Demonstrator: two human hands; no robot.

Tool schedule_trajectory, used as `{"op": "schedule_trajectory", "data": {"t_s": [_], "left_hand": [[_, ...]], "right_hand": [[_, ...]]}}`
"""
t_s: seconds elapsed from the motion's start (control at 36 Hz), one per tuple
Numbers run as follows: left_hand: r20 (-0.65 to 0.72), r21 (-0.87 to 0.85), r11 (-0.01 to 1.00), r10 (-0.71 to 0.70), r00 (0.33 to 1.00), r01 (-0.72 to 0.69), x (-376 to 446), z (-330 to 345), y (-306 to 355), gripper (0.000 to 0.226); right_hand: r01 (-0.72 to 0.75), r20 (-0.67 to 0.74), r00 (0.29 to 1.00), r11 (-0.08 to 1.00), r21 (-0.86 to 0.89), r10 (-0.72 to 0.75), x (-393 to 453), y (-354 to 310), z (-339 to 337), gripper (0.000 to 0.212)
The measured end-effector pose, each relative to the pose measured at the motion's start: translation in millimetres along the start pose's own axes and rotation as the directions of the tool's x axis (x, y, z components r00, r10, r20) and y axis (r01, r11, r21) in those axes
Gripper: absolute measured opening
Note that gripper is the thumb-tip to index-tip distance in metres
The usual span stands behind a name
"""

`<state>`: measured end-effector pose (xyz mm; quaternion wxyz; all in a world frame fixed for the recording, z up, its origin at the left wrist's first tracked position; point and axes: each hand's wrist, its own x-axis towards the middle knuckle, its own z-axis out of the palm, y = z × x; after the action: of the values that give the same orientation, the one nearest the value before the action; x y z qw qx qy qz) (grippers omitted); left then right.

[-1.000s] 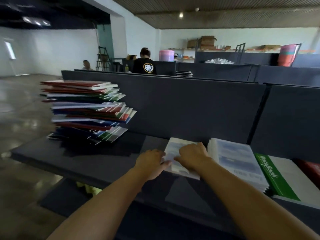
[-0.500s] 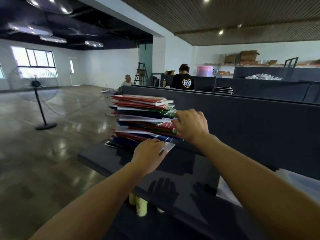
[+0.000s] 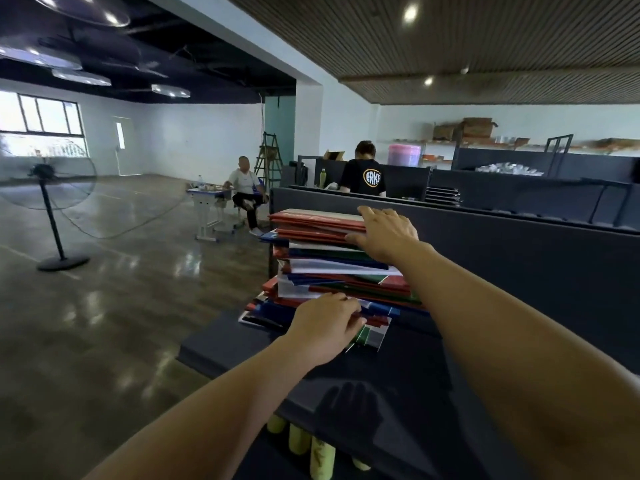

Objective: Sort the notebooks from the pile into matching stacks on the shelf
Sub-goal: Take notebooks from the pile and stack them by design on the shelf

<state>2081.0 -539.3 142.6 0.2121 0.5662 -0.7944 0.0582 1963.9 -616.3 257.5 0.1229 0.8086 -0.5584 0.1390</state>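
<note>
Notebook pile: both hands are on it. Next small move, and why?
Probably lift the top red notebook clear with the right hand, which lies on the upper edge of the pile. The left hand is at the lower notebooks, seemingly steadying them. The pile is uneven, with covers jutting out, so taking one from the top looks safest.

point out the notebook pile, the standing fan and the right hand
notebook pile point(image 3: 332, 268), head view, on the white and blue edges midway up the pile
standing fan point(image 3: 52, 220), head view, on its black pole
right hand point(image 3: 388, 232), head view, on the back of the hand
</note>
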Motion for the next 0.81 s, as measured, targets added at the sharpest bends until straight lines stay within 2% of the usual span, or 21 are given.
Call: {"op": "schedule_trajectory", "data": {"t_s": [0.17, 0.25, 0.36, 0.47, 0.61, 0.81], "left_hand": [[0.005, -0.027, 0.999, 0.031, 1.0, -0.031, 3, 5, -1, 0.028], [0.013, -0.026, 0.999, 0.048, 0.999, -0.047, 2, 8, 1, 0.028], [0.025, -0.023, 0.998, 0.06, 0.998, -0.06, 2, 7, 3, 0.028], [0.039, -0.027, 0.998, 0.06, 0.997, -0.059, 0, 8, 4, 0.031], [0.07, -0.016, 0.999, 0.033, 0.997, -0.032, -3, 10, 2, 0.032], [0.092, 0.002, 1.0, 0.028, 0.995, -0.029, 1, 7, 0, 0.03]], "right_hand": [[-0.06, 0.093, 0.994, 0.993, 0.097, 0.051, 11, 7, 5, 0.067], [-0.033, 0.057, 0.998, 0.995, 0.097, 0.027, 13, 11, 4, 0.063], [-0.014, -0.01, 1.0, 0.99, 0.143, 0.015, 17, 16, -3, 0.045], [0.058, 0.034, 0.998, 0.996, 0.063, -0.061, 18, 20, -10, 0.049], [0.075, 0.089, 0.993, 0.997, 0.02, -0.076, 18, 20, 0, 0.053], [0.068, 0.075, 0.995, 0.996, 0.053, -0.072, 22, 22, 0, 0.048]]}}
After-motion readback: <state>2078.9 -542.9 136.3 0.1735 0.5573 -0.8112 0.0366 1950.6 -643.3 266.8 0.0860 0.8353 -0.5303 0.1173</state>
